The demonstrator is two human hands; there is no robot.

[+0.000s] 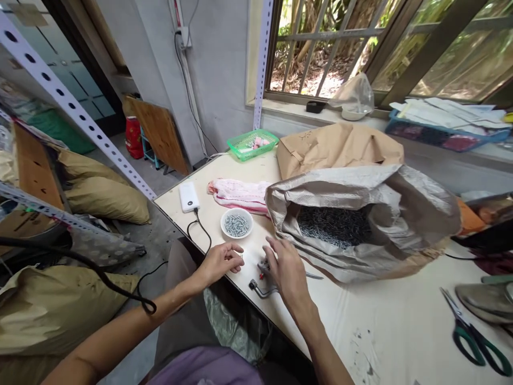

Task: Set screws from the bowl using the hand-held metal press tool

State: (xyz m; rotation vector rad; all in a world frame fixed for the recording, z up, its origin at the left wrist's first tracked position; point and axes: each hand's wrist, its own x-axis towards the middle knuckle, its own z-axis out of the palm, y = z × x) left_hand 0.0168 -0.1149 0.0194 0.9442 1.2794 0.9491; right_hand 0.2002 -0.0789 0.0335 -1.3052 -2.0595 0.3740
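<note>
My left hand (223, 261) is closed in a pinch at the table's front edge; whatever tiny piece sits between thumb and fingers is too small to name. Just beyond it stands a white bowl (236, 223) full of small silvery screw-like pieces. My right hand (287, 267) hangs over a small metal device with a red part (262, 276), its fingers apart and partly covering it. A bent metal rod with a dark end (260, 291) juts out below that hand. To the right, a large grey woven sack (360, 187) gapes, with many small dark metal pieces inside.
A white power bank (188, 197) with a black cable lies left of the bowl. Behind are a pink-white cloth (240, 193) and a green basket (252, 145). Green-handled scissors (471, 337) lie at right. A perforated metal post (76, 101) slants at left.
</note>
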